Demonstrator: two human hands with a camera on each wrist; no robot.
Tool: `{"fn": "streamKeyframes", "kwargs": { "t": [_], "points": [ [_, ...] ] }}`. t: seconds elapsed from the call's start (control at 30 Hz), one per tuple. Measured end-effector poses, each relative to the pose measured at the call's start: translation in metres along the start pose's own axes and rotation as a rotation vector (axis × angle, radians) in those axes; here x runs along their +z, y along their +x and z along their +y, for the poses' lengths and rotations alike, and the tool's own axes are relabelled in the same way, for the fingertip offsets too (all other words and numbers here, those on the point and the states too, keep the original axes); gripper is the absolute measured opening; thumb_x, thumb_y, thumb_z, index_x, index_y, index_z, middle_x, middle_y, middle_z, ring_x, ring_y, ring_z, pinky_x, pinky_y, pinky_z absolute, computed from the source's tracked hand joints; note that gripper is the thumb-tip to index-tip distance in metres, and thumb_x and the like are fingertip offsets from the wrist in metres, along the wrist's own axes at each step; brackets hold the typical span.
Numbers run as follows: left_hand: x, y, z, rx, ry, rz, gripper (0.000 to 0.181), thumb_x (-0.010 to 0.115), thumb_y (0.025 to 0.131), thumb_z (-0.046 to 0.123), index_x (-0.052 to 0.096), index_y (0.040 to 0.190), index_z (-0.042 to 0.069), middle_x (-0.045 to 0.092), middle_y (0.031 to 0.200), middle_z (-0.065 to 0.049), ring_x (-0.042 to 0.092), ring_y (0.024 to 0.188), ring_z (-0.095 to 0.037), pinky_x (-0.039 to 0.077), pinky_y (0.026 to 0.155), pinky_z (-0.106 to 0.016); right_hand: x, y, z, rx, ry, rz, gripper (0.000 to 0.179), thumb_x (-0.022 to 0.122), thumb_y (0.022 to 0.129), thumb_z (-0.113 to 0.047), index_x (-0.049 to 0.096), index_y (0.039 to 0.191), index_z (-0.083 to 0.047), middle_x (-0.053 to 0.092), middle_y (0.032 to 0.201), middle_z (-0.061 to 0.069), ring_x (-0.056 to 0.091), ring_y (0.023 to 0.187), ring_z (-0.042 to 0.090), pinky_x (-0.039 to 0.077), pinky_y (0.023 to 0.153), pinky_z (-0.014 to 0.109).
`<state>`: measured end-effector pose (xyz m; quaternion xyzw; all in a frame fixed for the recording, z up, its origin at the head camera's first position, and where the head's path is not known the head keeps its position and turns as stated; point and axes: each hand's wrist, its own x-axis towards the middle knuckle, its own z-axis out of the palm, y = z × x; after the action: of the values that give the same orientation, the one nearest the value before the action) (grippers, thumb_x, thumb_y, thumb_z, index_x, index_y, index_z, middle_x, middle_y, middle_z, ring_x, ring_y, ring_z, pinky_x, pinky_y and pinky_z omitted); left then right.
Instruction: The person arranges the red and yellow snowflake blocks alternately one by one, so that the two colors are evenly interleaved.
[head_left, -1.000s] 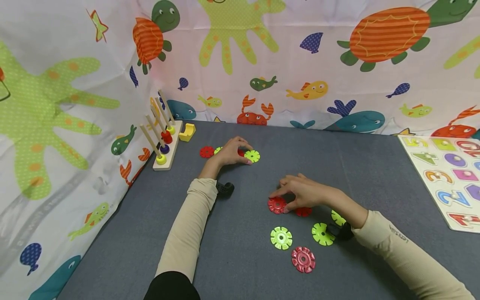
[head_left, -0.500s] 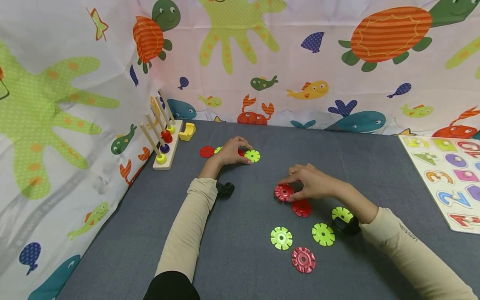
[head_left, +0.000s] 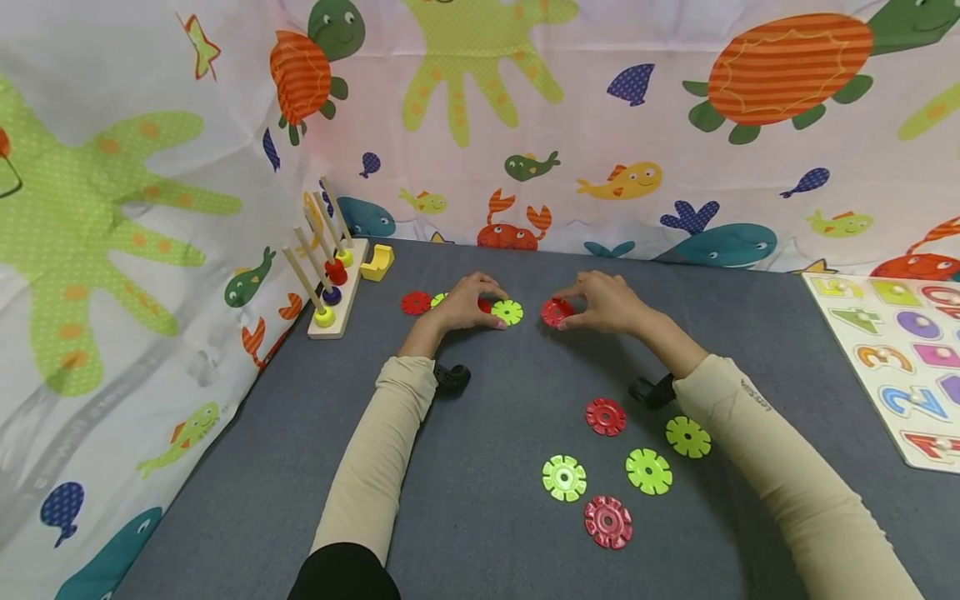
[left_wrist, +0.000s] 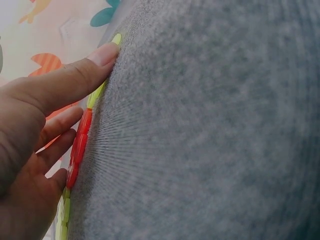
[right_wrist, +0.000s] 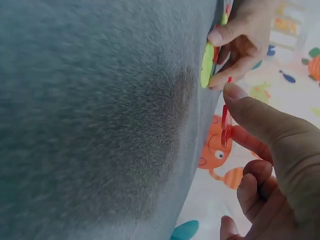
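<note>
Nearest you, on the grey tabletop [head_left: 480, 517] with its fine woven texture, lie five loose, round, flat discs with notched rims: a near red disc [head_left: 608, 522], three green discs [head_left: 649, 472] and a farther red disc [head_left: 605, 417], the reds glossy. Beyond them, your right hand [head_left: 606, 304] pinches a held red disc [head_left: 555, 313] by its rim, thumb and forefinger the disc's breadth apart, the other fingers curled. Across a gap, your left hand [head_left: 463, 304] grips the end green disc [head_left: 507, 312] similarly, thumb and finger at opposite edges. That disc closes a row of alternating colours, partly hidden by your hand; the left wrist view shows it touching its red neighbour. To the right lies a flat number board [head_left: 862, 339]; to the left, a pale wooden stand [head_left: 348, 287] with slim round pegs, and a notched yellow block [head_left: 377, 262]. Behind hangs a creased, animal-printed cloth [head_left: 570, 125].
</note>
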<state>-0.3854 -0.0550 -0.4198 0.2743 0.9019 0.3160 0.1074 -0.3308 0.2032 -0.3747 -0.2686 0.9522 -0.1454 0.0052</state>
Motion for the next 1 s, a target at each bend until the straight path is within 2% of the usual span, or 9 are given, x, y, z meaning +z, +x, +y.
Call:
{"fn": "streamKeyframes", "kwargs": {
  "t": [0.1,0.23,0.3,0.43,0.47,0.57,0.83,1.0],
  "points": [
    [0.000,0.000,0.001,0.002,0.004,-0.004,0.047,0.078,0.073,0.028,0.064,0.116,0.014,0.044,0.128,-0.009,0.035,0.123,-0.025,0.029,0.105,-0.041,0.003,0.009,0.002,0.031,0.026,-0.018,0.047,0.075,0.074,-0.035,0.066,0.116,-0.015,0.049,0.080,0.009,0.040,0.070,0.021,0.019,0.062,0.033],
    [0.000,0.000,0.002,0.009,0.015,-0.005,0.047,0.078,0.073,0.028,0.064,0.116,0.014,0.044,0.128,-0.009,0.036,0.122,-0.025,0.030,0.104,-0.041,0.007,0.017,0.004,0.062,0.062,-0.059,0.048,0.073,0.077,-0.035,0.064,0.119,-0.013,0.058,0.101,0.016,0.049,0.091,0.030,0.029,0.072,0.042],
    [0.000,0.001,0.002,0.012,0.015,-0.005,0.047,0.078,0.073,0.027,0.064,0.116,0.014,0.044,0.127,-0.009,0.036,0.122,-0.025,0.030,0.104,-0.041,0.010,0.020,0.003,0.072,0.068,-0.072,0.048,0.073,0.077,-0.035,0.063,0.119,-0.013,0.058,0.107,0.016,0.050,0.097,0.031,0.031,0.075,0.045],
    [0.000,0.002,0.003,0.014,0.011,-0.004,0.047,0.078,0.073,0.027,0.064,0.116,0.014,0.044,0.127,-0.009,0.036,0.122,-0.024,0.030,0.104,-0.041,0.015,0.027,0.003,0.089,0.060,-0.089,0.049,0.073,0.077,-0.037,0.064,0.119,-0.014,0.059,0.098,0.012,0.050,0.087,0.025,0.029,0.069,0.039],
    [0.000,0.002,0.003,0.014,0.011,-0.003,0.047,0.078,0.073,0.027,0.064,0.116,0.014,0.044,0.127,-0.008,0.036,0.122,-0.024,0.030,0.104,-0.041,0.016,0.028,0.003,0.090,0.056,-0.094,0.049,0.073,0.076,-0.037,0.064,0.119,-0.014,0.057,0.093,0.010,0.048,0.081,0.023,0.026,0.066,0.036],
    [0.000,0.002,0.004,0.014,0.012,-0.006,0.047,0.078,0.073,0.028,0.064,0.116,0.014,0.044,0.127,-0.008,0.036,0.122,-0.024,0.030,0.104,-0.040,0.019,0.031,0.003,0.092,0.055,-0.107,0.049,0.073,0.077,-0.036,0.064,0.119,-0.013,0.056,0.090,0.009,0.044,0.076,0.020,0.022,0.063,0.033],
    [-0.002,0.001,0.004,0.001,0.014,-0.010,0.048,0.078,0.073,0.028,0.063,0.116,0.014,0.043,0.128,-0.009,0.035,0.123,-0.024,0.029,0.105,-0.041,0.022,0.034,-0.001,0.101,0.086,-0.127,0.049,0.072,0.078,-0.035,0.062,0.121,-0.013,0.057,0.093,0.010,0.041,0.076,0.021,0.020,0.062,0.032],
    [-0.002,0.000,0.004,0.003,0.050,-0.029,0.053,0.077,0.074,0.030,0.060,0.121,0.013,0.042,0.130,-0.010,0.035,0.124,-0.025,0.030,0.105,-0.041,0.025,0.036,-0.001,0.111,0.125,-0.132,0.051,0.073,0.077,-0.035,0.061,0.122,-0.013,0.062,0.104,0.010,0.041,0.079,0.020,0.019,0.063,0.031]
  ]
}}
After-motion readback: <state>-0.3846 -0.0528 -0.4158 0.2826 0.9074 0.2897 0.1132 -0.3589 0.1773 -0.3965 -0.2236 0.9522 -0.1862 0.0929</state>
